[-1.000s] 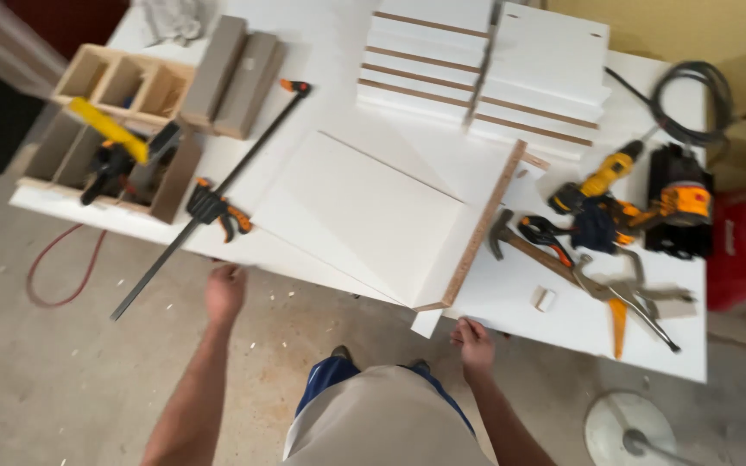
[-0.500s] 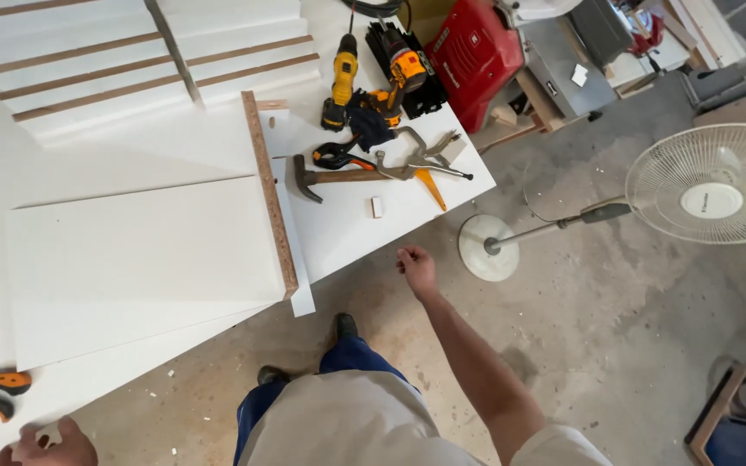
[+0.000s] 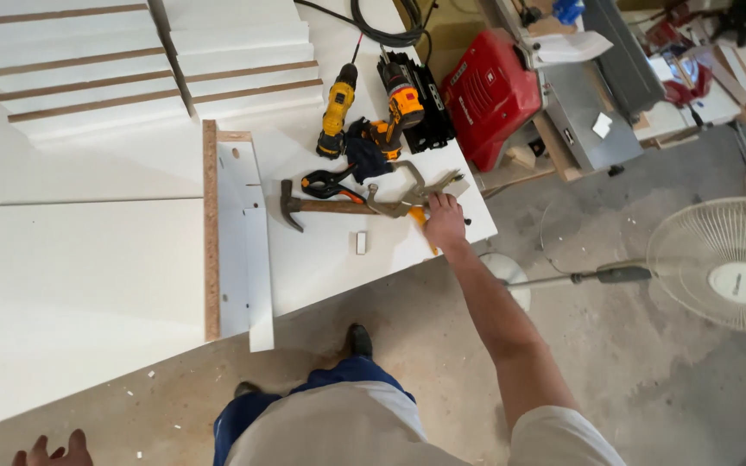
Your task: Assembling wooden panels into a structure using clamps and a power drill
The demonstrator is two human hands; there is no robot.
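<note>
My right hand (image 3: 445, 223) reaches out to the right end of the white worktable (image 3: 330, 267). It lies on the end of a hammer's (image 3: 321, 206) wooden handle, over an orange tool (image 3: 426, 235) and beside a metal locking clamp (image 3: 407, 192). Whether its fingers grip anything is hidden. My left hand (image 3: 45, 451) shows only at the bottom left edge, below the table, fingers apart and holding nothing. A large white panel (image 3: 88, 276) with a raw chipboard edge (image 3: 211, 233) lies on the table.
A yellow drill (image 3: 336, 108), an orange drill (image 3: 401, 102), a black-and-orange clamp (image 3: 325, 183) and a small white block (image 3: 361, 242) lie near the hammer. Stacked white boards (image 3: 88, 69) sit at the back. A red case (image 3: 489, 95) and a pedestal fan (image 3: 727, 263) stand to the right.
My view has swung right along the table. My right hand rose from below the table edge onto the tools by the hammer handle. My left hand stays low at the bottom left.
</note>
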